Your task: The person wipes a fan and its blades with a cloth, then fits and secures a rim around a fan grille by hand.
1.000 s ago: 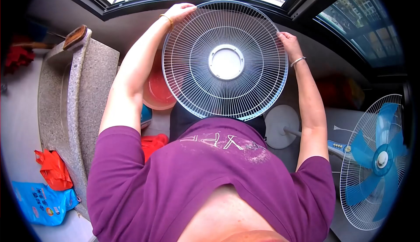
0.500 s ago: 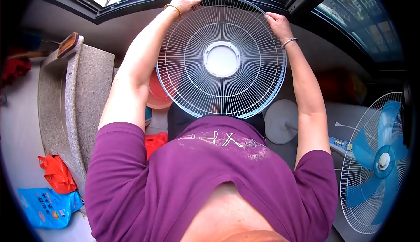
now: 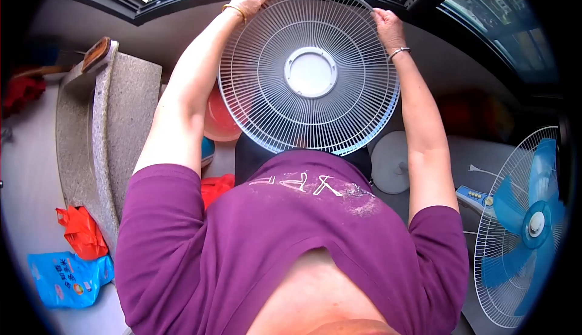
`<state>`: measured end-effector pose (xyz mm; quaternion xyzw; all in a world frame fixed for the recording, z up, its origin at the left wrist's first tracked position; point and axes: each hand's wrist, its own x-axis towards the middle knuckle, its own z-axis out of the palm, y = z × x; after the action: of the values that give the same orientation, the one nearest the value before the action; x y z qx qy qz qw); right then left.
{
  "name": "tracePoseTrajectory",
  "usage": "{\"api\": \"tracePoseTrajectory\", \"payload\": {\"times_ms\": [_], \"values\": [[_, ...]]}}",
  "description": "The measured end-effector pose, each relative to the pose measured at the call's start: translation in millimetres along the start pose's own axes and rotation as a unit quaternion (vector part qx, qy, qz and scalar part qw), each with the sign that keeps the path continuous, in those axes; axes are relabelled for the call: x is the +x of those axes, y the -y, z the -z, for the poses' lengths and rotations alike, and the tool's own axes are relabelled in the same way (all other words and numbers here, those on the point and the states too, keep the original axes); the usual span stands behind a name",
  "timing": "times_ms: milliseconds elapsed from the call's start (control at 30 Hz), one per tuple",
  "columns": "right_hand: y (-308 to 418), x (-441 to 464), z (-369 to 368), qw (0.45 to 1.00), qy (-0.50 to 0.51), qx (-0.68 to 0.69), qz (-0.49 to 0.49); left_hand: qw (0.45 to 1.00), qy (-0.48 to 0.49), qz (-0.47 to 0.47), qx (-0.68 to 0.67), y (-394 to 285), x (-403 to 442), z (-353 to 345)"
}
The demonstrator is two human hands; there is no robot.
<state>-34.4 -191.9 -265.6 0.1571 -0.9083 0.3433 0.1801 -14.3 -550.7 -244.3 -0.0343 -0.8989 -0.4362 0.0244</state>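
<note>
A round wire fan grille (image 3: 260, 86) with a white centre disc is held up in front of my body, its lower rim by my shirt. At its upper left rim, my left hand (image 3: 251, 2) is closed on the edge. My right hand (image 3: 388, 27) pinches the upper right rim. Both hands have their fingers pressed around the wire edge. To the right stands a fan (image 3: 526, 225) with blue blades, a wire grille behind them and a control panel (image 3: 474, 197) on its stand.
A stone sink (image 3: 130, 105) stands at the left, with a red bag (image 3: 82, 232) and a blue bag (image 3: 70, 279) beside it. A pink basin (image 3: 219, 120) is behind the grille. A round white base (image 3: 388, 164) lies on the floor, right of centre. Windows (image 3: 497, 20) run along the top.
The grille has moved up a little in the view, with both hands still on it. My right hand has shifted up and inward along the rim.
</note>
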Motion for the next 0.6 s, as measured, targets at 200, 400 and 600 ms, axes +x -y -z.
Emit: {"api": "tracePoseTrajectory", "payload": {"times_ms": [200,400,600], "values": [[-23,2,-12,0.998,-0.019,0.033,0.039,0.995,0.062,0.055,-0.059,83,-40,38],[5,-2,2,0.999,-0.013,0.028,0.012,0.985,0.033,0.148,-0.084,31,-158,45],[-3,-4,-8,0.998,-0.024,0.050,0.017,0.960,-0.012,0.234,-0.152,38,-213,33]]}}
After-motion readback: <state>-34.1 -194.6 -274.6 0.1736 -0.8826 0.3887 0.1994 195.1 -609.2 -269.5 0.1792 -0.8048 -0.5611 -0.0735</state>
